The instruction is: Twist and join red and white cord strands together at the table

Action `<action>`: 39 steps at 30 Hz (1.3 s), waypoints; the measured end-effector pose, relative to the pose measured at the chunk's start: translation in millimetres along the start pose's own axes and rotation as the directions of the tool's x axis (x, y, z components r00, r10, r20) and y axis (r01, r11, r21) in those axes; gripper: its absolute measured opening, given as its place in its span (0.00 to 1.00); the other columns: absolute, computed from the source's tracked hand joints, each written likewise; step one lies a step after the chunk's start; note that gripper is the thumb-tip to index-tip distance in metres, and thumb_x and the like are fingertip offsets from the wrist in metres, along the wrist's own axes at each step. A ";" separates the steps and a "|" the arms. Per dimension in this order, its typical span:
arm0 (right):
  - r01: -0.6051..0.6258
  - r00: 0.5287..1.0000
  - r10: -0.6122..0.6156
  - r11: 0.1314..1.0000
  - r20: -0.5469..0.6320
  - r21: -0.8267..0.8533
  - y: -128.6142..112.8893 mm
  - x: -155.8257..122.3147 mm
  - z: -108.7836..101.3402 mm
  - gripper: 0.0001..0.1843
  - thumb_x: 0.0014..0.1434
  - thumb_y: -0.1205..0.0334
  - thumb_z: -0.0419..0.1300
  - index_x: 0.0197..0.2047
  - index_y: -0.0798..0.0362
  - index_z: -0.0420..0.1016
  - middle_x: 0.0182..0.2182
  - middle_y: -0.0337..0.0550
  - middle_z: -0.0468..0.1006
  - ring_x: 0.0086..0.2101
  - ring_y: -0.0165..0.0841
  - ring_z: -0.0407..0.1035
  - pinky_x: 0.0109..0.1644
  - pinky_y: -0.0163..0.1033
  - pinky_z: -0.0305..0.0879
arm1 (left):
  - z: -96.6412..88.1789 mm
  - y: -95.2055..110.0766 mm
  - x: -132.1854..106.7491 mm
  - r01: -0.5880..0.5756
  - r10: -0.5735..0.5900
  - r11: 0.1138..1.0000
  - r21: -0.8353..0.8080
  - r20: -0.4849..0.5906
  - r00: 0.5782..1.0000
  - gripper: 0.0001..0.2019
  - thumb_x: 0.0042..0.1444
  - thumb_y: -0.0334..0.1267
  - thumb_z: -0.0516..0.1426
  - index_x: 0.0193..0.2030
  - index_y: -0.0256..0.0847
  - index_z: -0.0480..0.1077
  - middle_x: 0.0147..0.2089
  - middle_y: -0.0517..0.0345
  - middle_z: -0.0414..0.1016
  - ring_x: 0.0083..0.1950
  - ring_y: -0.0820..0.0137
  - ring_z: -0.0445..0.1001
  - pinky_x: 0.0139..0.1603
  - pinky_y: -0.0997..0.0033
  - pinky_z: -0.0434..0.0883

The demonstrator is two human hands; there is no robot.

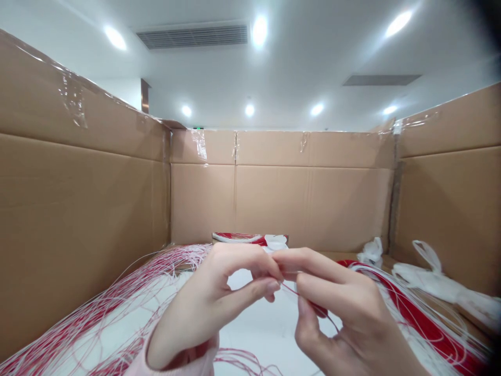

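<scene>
Indoor workroom, commercial-looking: taped cardboard partition walls (274,201), recessed ceiling downlights (259,30), a slatted ceiling air vent (191,36), and red-and-white wire bundles (426,324) everywhere.

Red-and-white strands (97,308) fan across the left of a white desk (266,350), thickening into a solid red band (426,324) near its right edge. A thin red strand (331,321) runs between the left hand (207,303) and right hand (344,308). A pale pink sleeve (176,360) shows. White plastic bags (430,279) lie before tan cardboard walls (282,203).
</scene>
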State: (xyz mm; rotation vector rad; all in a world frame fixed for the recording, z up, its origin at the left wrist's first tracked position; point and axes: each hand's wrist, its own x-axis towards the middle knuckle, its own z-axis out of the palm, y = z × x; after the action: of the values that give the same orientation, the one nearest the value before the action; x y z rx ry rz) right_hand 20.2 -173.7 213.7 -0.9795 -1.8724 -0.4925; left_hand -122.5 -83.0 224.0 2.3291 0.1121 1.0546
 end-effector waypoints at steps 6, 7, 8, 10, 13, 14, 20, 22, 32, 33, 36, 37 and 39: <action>-0.016 1.000 0.016 1.000 -0.007 0.004 0.5 -0.2 1.7 0.10 0.45 0.77 0.48 0.24 0.55 0.64 0.37 0.44 0.72 0.31 0.27 0.68 0.31 0.27 0.68 | 0.9 -1.6 0.7 -0.022 0.022 1.000 -0.005 0.003 1.000 0.06 0.52 0.36 0.54 0.29 0.38 0.71 0.30 0.57 0.73 0.32 0.73 0.69 0.34 0.77 0.67; -0.019 1.000 0.019 1.000 -0.005 0.005 0.6 -0.4 2.0 0.10 0.45 0.77 0.48 0.24 0.55 0.64 0.37 0.44 0.72 0.31 0.27 0.68 0.31 0.28 0.68 | 1.1 -1.9 0.8 -0.024 0.024 1.000 -0.008 -0.002 1.000 0.07 0.52 0.36 0.54 0.29 0.38 0.71 0.29 0.57 0.73 0.32 0.73 0.69 0.34 0.77 0.66; -0.020 1.000 0.020 1.000 -0.003 0.006 0.7 -0.6 2.1 0.09 0.45 0.77 0.48 0.23 0.55 0.64 0.37 0.44 0.72 0.31 0.27 0.68 0.31 0.28 0.68 | 1.3 -2.2 0.9 -0.026 0.026 1.000 -0.010 -0.008 1.000 0.07 0.52 0.37 0.54 0.29 0.38 0.71 0.29 0.57 0.73 0.32 0.72 0.69 0.34 0.76 0.66; -0.023 1.000 0.023 1.000 -0.001 0.007 0.6 -0.9 2.1 0.09 0.45 0.77 0.48 0.23 0.55 0.64 0.37 0.44 0.71 0.31 0.27 0.68 0.31 0.27 0.68 | 1.4 -2.8 0.9 -0.027 0.027 1.000 -0.010 -0.012 1.000 0.08 0.53 0.37 0.54 0.29 0.38 0.71 0.29 0.57 0.73 0.32 0.72 0.69 0.34 0.76 0.66; -0.035 0.999 0.035 0.999 0.014 0.004 0.1 -0.6 1.5 0.09 0.44 0.77 0.48 0.23 0.56 0.64 0.37 0.44 0.71 0.32 0.27 0.68 0.32 0.27 0.68 | 1.5 -3.3 0.8 -0.041 0.041 0.999 0.003 0.001 0.999 0.07 0.52 0.36 0.54 0.28 0.37 0.71 0.29 0.57 0.73 0.33 0.72 0.69 0.34 0.77 0.66; -0.037 0.999 0.037 0.999 0.022 0.003 -0.1 -0.4 1.3 0.09 0.44 0.77 0.48 0.23 0.56 0.64 0.37 0.44 0.70 0.32 0.27 0.68 0.32 0.27 0.68 | 1.7 -3.3 0.7 -0.048 0.048 0.999 0.010 0.007 0.999 0.06 0.52 0.36 0.54 0.28 0.37 0.71 0.29 0.57 0.73 0.33 0.72 0.69 0.34 0.77 0.66; -0.041 0.998 0.041 0.999 0.053 0.005 0.9 1.1 1.6 0.10 0.45 0.77 0.47 0.24 0.55 0.65 0.37 0.45 0.69 0.32 0.27 0.67 0.31 0.28 0.67 | 4.8 -2.5 2.4 -0.079 0.079 0.996 0.051 0.017 0.997 0.08 0.52 0.36 0.54 0.27 0.37 0.71 0.28 0.57 0.73 0.31 0.74 0.68 0.33 0.77 0.64; -0.047 0.997 0.046 0.999 0.056 0.021 2.1 1.1 1.7 0.10 0.46 0.77 0.47 0.24 0.56 0.65 0.37 0.45 0.69 0.32 0.27 0.67 0.32 0.29 0.67 | 5.7 -2.8 3.3 -0.072 0.071 0.996 0.056 0.010 0.997 0.08 0.52 0.37 0.54 0.27 0.37 0.71 0.28 0.57 0.73 0.31 0.74 0.68 0.33 0.77 0.64; -0.110 0.989 0.099 0.989 0.106 0.103 7.3 -2.4 -0.3 0.10 0.49 0.78 0.47 0.25 0.56 0.64 0.40 0.45 0.68 0.37 0.29 0.65 0.39 0.32 0.65 | 8.8 -10.5 5.6 -0.062 0.062 0.998 -0.024 0.012 0.998 0.08 0.54 0.34 0.52 0.26 0.35 0.67 0.24 0.59 0.70 0.28 0.76 0.67 0.34 0.76 0.65; -0.118 0.988 0.106 0.987 0.109 0.110 6.9 -2.5 -0.6 0.10 0.49 0.78 0.47 0.26 0.56 0.65 0.39 0.45 0.68 0.37 0.29 0.65 0.39 0.32 0.65 | 9.0 -11.5 5.8 -0.064 0.064 0.998 -0.021 0.006 0.998 0.08 0.54 0.34 0.52 0.26 0.35 0.67 0.24 0.59 0.70 0.28 0.76 0.67 0.34 0.77 0.64; -0.153 0.984 0.140 0.982 0.114 0.112 5.5 -1.5 -2.0 0.09 0.52 0.75 0.48 0.27 0.56 0.66 0.38 0.45 0.68 0.38 0.30 0.65 0.41 0.34 0.65 | 9.7 -14.5 6.5 -0.085 0.085 0.996 -0.009 -0.020 0.996 0.07 0.54 0.33 0.52 0.27 0.36 0.67 0.25 0.60 0.70 0.28 0.77 0.67 0.34 0.77 0.64; -0.174 0.980 0.160 0.979 0.121 0.107 5.3 -1.1 -2.3 0.09 0.54 0.74 0.48 0.28 0.55 0.66 0.38 0.45 0.68 0.38 0.30 0.65 0.42 0.34 0.64 | 10.1 -15.4 6.6 -0.094 0.094 0.996 0.000 -0.032 0.995 0.07 0.54 0.33 0.52 0.27 0.35 0.67 0.25 0.59 0.70 0.28 0.77 0.67 0.33 0.78 0.64; -0.209 0.971 0.195 0.973 0.136 0.101 6.0 -0.5 -2.1 0.07 0.56 0.71 0.50 0.29 0.55 0.66 0.37 0.44 0.69 0.39 0.30 0.65 0.42 0.34 0.64 | 11.0 -17.1 6.8 -0.115 0.117 0.993 0.026 -0.059 0.991 0.07 0.55 0.33 0.52 0.27 0.35 0.67 0.26 0.59 0.71 0.28 0.77 0.67 0.33 0.78 0.64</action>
State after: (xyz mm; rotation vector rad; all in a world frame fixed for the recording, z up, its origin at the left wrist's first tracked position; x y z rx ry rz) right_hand 26.2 -171.8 213.9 -1.1309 -1.8631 -0.2036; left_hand -107.4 -71.9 213.7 2.3487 0.0114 1.1862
